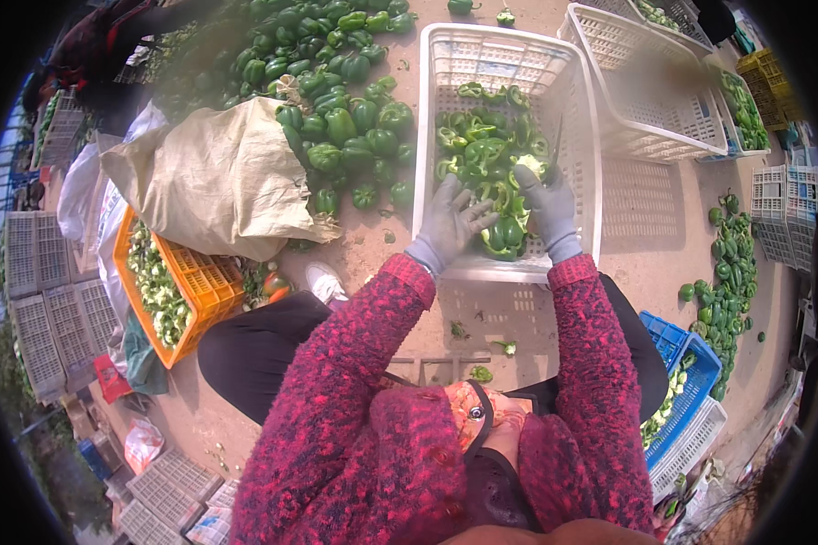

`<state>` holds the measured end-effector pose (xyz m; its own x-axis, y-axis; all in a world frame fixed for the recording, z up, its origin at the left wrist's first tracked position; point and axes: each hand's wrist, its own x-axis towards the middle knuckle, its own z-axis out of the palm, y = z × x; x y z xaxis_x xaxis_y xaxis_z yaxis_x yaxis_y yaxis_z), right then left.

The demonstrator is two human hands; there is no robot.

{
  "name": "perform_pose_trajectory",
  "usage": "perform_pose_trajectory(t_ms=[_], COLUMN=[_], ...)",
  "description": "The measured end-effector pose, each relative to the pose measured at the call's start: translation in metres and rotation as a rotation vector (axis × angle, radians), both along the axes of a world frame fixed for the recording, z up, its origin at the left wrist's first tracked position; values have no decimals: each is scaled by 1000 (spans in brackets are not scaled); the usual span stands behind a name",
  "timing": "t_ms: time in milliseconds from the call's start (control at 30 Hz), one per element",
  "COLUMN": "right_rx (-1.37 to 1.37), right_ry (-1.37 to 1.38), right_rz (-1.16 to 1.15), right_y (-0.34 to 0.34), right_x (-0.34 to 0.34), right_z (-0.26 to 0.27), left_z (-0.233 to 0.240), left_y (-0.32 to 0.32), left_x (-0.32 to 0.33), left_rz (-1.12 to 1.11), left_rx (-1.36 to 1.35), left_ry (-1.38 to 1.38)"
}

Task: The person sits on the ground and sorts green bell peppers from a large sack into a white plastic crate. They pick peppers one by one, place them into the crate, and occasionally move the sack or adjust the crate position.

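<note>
A white plastic crate stands before me with cut green bell peppers piled on its bottom. My left hand, in a grey glove, is over the crate's near left side, fingers apart and nothing in it. My right hand, gloved the same, grips a knife with its blade pointing away from me. A pale pepper core shows at the right thumb; whether it is held or lies behind is unclear. Below the hands lies a larger pepper piece. The knife's handle is hidden by the glove.
Whole green peppers are heaped on the ground at the left, beside a woven sack. An orange crate and a blue crate hold pale cores. Another white crate stands far right, near a row of peppers.
</note>
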<state>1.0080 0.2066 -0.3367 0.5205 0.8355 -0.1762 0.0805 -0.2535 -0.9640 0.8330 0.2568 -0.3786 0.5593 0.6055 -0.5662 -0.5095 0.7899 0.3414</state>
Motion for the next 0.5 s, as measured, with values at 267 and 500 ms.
perform_pose_trajectory(t_ms=[267, 500], right_rx=[-254, -62], right_ry=[-497, -52], right_rz=[875, 809], right_y=[14, 3], right_x=[-114, -173], right_z=[94, 120], left_z=[15, 71], left_y=[-26, 29], left_x=[-106, -435], left_rz=[315, 671], left_rx=[-116, 253], left_ry=[-409, -90])
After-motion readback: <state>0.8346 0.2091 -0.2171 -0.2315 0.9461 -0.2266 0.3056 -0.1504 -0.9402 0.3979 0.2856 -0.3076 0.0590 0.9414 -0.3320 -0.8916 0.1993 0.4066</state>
